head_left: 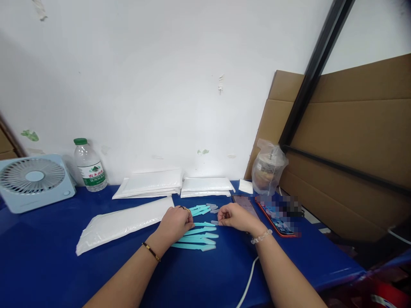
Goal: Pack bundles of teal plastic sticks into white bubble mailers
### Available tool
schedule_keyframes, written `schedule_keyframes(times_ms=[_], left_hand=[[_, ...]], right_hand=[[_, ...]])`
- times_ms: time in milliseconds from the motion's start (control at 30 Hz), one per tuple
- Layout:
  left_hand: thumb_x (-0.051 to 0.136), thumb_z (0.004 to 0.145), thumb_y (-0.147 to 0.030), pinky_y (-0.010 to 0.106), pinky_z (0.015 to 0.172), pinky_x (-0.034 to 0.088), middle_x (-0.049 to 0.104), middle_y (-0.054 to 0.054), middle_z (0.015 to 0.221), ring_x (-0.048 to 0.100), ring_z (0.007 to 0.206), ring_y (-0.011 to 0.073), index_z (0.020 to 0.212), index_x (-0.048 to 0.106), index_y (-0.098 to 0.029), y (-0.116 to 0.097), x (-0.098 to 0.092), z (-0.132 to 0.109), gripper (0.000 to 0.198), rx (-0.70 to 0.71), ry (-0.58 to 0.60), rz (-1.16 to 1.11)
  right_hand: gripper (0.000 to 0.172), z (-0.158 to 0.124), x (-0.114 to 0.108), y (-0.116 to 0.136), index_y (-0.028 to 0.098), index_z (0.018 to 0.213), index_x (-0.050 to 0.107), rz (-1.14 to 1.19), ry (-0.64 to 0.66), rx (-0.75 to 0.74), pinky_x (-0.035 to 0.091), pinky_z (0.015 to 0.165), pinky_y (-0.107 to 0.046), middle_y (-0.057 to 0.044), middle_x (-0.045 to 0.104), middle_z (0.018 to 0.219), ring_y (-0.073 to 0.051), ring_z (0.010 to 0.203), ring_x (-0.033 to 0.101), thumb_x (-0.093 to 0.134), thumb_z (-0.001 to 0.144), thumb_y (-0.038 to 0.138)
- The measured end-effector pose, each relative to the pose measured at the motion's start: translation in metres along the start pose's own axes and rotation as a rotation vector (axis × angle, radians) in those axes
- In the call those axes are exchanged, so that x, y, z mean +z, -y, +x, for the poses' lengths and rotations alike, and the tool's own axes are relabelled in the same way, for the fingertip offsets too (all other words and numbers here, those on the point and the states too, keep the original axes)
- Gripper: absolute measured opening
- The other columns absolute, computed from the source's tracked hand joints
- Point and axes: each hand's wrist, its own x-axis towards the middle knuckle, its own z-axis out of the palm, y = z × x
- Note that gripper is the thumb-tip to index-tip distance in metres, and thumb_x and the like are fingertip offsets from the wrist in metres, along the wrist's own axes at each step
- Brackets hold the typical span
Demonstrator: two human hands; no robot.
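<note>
My left hand is closed around the handle of a teal eyebrow razor, which points to the right. At the razor's tip, my right hand pinches a small clear cap. Whether the cap sits fully on the blade cannot be made out. Below my fingers, several teal razors lie side by side on the blue table, their left ends partly behind my left hand. Just beyond my hands is another group of teal razors, with clear caps at their right ends.
A white padded mailer lies left of my hands, with mailer stacks along the wall. At left stand a fan and water bottle. Rightward are phones, a bagged cup, cardboard and a white cable.
</note>
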Motion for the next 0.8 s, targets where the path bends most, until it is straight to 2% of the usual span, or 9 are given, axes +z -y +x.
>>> schedule_keyframes(times_ms=[367, 633, 800], left_hand=[[0.059, 0.075, -0.03, 0.027, 0.063, 0.035, 0.065, -0.002, 0.072, 0.057, 0.075, 0.0166, 0.065, 0.063, -0.023, 0.004, 0.0, 0.0, 0.013, 0.011, -0.011, -0.018], [0.06, 0.074, -0.032, 0.027, 0.063, 0.035, 0.065, -0.002, 0.072, 0.057, 0.073, 0.0161, 0.067, 0.064, -0.024, 0.0, 0.0, 0.0, 0.012, 0.029, -0.012, -0.039], [0.057, 0.077, -0.036, 0.027, 0.064, 0.036, 0.066, -0.001, 0.074, 0.057, 0.073, 0.0156, 0.071, 0.065, -0.023, -0.001, 0.003, 0.0, 0.016, 0.052, 0.005, -0.06]], right_hand=[[0.007, 0.003, 0.001, -0.004, 0.016, 0.071, 0.066, -0.034, -0.041, -0.008, 0.041, 0.054, -0.02, -0.002, 0.067, 0.067, -0.013, 0.06, 0.058, 0.062, 0.071, 0.022], [0.008, 0.003, 0.009, 0.008, 0.016, 0.069, 0.067, 0.005, -0.003, -0.039, 0.037, 0.051, -0.019, 0.0, 0.063, 0.062, -0.011, 0.055, 0.053, 0.063, 0.07, 0.022], [0.01, 0.003, 0.006, 0.009, 0.016, 0.071, 0.069, -0.034, -0.014, -0.058, 0.039, 0.053, -0.02, -0.001, 0.064, 0.063, -0.013, 0.057, 0.055, 0.061, 0.072, 0.022]])
